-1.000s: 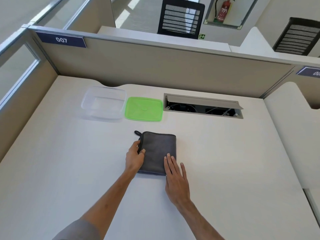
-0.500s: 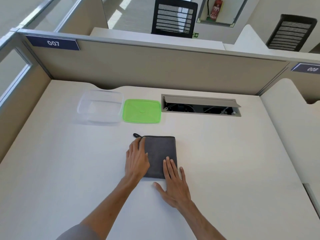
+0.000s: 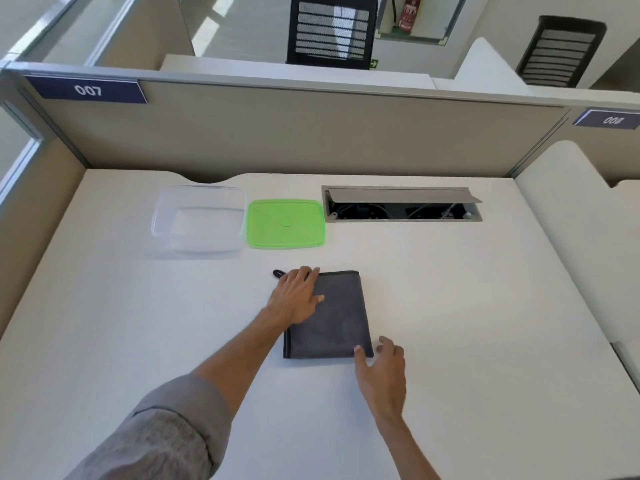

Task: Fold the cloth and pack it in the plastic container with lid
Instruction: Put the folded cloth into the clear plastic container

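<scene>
A dark grey cloth [image 3: 337, 320] lies folded into a rectangle on the white desk, its small hanging loop sticking out at the far left corner. My left hand [image 3: 298, 296] rests flat on the cloth's far left part, fingers spread. My right hand [image 3: 381, 368] is at the cloth's near right corner, thumb touching the edge, fingers apart and slightly blurred. Beyond the cloth, the clear plastic container [image 3: 199, 220] stands open at the far left. Its green lid [image 3: 285, 224] lies flat right beside it.
An open cable hatch [image 3: 401, 204] is sunk into the desk to the right of the lid. Beige partition walls [image 3: 294, 133] close the desk at the back and left. A second desk surface [image 3: 588, 254] adjoins on the right.
My left hand has slid up the cloth toward its far left corner. My right hand has come off the cloth's top and moved to its near right corner.
</scene>
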Available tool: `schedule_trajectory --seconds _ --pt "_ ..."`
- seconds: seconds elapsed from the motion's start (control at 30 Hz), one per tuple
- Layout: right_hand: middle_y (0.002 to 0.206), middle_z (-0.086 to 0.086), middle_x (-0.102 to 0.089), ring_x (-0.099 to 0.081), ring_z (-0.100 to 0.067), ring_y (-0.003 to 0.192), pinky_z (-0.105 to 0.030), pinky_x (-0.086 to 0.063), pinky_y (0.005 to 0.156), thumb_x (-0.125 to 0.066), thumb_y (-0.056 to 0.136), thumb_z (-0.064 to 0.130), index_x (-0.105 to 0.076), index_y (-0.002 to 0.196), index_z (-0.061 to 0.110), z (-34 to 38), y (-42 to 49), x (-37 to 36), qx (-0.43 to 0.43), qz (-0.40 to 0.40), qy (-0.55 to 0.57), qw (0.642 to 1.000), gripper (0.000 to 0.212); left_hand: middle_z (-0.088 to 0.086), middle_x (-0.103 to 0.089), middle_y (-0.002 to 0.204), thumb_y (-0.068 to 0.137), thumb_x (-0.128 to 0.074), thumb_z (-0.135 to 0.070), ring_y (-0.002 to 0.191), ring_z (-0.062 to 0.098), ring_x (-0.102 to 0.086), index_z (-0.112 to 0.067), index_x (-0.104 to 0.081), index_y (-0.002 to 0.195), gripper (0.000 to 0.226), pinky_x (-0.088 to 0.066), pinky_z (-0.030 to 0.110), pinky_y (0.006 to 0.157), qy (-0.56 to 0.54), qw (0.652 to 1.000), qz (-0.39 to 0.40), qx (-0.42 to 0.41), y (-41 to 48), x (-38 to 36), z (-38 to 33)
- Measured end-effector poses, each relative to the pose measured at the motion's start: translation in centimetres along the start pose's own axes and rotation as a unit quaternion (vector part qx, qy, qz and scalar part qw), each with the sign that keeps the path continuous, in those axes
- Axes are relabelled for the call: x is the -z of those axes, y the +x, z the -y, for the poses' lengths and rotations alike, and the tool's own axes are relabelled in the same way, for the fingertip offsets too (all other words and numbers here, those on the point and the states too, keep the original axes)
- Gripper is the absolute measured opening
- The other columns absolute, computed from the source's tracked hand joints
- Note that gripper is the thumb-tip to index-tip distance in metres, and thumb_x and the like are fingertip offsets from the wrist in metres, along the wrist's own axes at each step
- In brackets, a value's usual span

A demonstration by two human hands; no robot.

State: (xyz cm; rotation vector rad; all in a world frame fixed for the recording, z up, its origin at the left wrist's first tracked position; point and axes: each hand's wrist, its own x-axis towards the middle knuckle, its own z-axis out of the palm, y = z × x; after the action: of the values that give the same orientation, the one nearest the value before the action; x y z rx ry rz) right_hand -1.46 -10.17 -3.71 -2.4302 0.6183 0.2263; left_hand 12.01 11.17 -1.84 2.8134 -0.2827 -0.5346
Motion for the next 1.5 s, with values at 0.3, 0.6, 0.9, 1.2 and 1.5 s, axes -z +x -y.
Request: schedule_trajectory --seconds 0.3,0.6,0.9,1.2,1.5 --pt "0.108 -0.016 -0.079 -0.072 -0.027 0.089 -0.039 -0.06 0.072 -0.09 0.084 0.026 -0.071 0.1 0.005 2.2 2.3 0.2 -0.152 0.123 0.225 0.955 0.032 0.019 -0.05 0.147 0.103 -0.068 -0.048 0.137 0.044 -0.056 -0.011 -0.053 0.151 0.062 -0.043 0.053 0.117 -0.067 0.995 0.042 0.053 -0.4 0.7 0.8" --pt "0.115 -0.015 -0.085 -0.082 -0.036 0.106 -0.042 -0.068 0.084 -0.081 0.094 0.01 -0.069 0.125 0.002 2.6 4.0 1.8 -0.181 0.246 0.426 0.851 0.034 0.017 -0.066 0.139 0.104 -0.072 -0.034 0.125 0.036 -0.066 -0.008 -0.052 0.138 0.048 -0.056 0.048 0.106 -0.296 0.938 0.087 0.156 -2.7 0.4 4.1" --pt "0.105 0.005 -0.086 -0.086 -0.026 0.089 -0.041 -0.069 0.065 -0.063 0.109 0.043 -0.049 0.122 0.041 4.6 4.0 1.5 -0.025 0.311 0.306 0.899 0.019 0.009 -0.076 0.125 0.098 -0.073 -0.027 0.108 0.024 -0.075 -0.014 -0.06 0.137 0.043 -0.061 0.039 0.094 -0.54 0.796 0.074 0.264 -7.0 0.3 5.2" --pt "0.098 0.0 -0.085 -0.083 -0.018 0.08 -0.033 -0.06 0.05 -0.067 0.106 0.044 -0.063 0.117 0.032 12.3 3.2 0.8 0.06 0.262 0.308 0.912 0.017 -0.002 -0.081 0.134 0.108 -0.065 -0.05 0.126 0.02 -0.077 -0.022 -0.068 0.141 0.044 -0.059 0.045 0.113 -0.652 0.728 0.016 0.209 -11.3 1.9 10.1" --pt "0.086 -0.004 -0.074 -0.068 -0.023 0.077 -0.03 -0.055 0.051 -0.066 0.084 0.017 -0.071 0.104 0.009 25.5 5.5 -1.1 0.073 0.303 0.31 0.898 0.022 -0.001 -0.075 0.136 0.105 -0.067 -0.054 0.124 0.021 -0.075 -0.029 -0.058 0.139 0.044 -0.063 0.051 0.106 -0.607 0.775 -0.043 0.17 -9.7 12.2 20.7"
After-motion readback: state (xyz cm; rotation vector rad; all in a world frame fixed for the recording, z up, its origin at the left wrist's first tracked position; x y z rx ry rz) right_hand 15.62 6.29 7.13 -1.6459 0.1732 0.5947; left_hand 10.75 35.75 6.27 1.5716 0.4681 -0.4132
